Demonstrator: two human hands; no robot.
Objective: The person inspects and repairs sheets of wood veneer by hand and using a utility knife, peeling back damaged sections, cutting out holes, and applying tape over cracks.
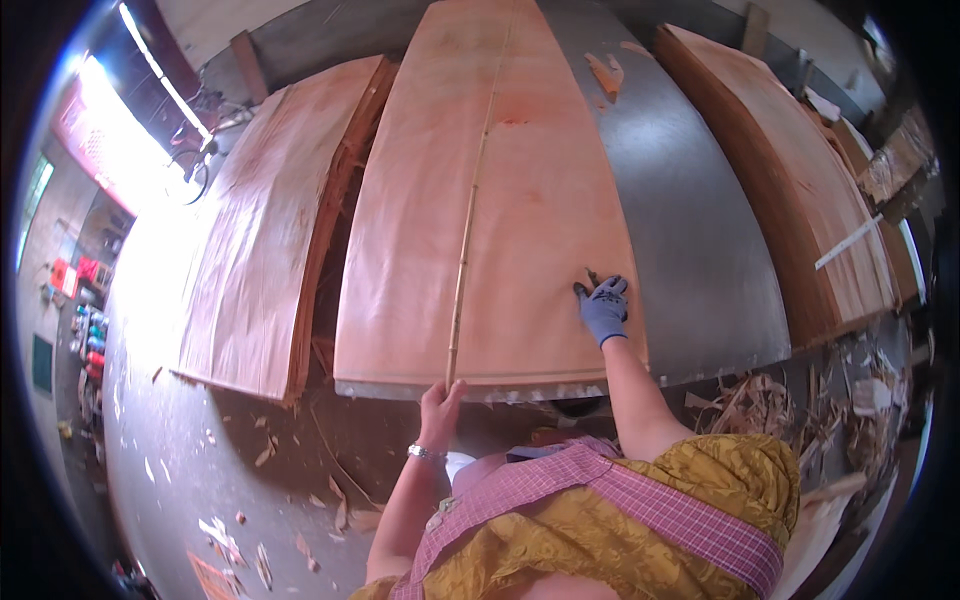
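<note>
A long, thin bamboo stick lies lengthwise over a large pinkish wood veneer sheet. My bare left hand is closed around the stick's near end, at the sheet's front edge. My right hand wears a grey-blue glove with dark fingertips and rests on the sheet near its right edge. Its fingers are curled, and a small dark tip shows beside them. Whether that is a tool or part of the glove is hard to make out.
Stacks of veneer stand to the left and right. A dark smooth tabletop shows right of the sheet, with a torn veneer scrap on it. Veneer scraps litter the floor. A bicycle stands by the bright doorway.
</note>
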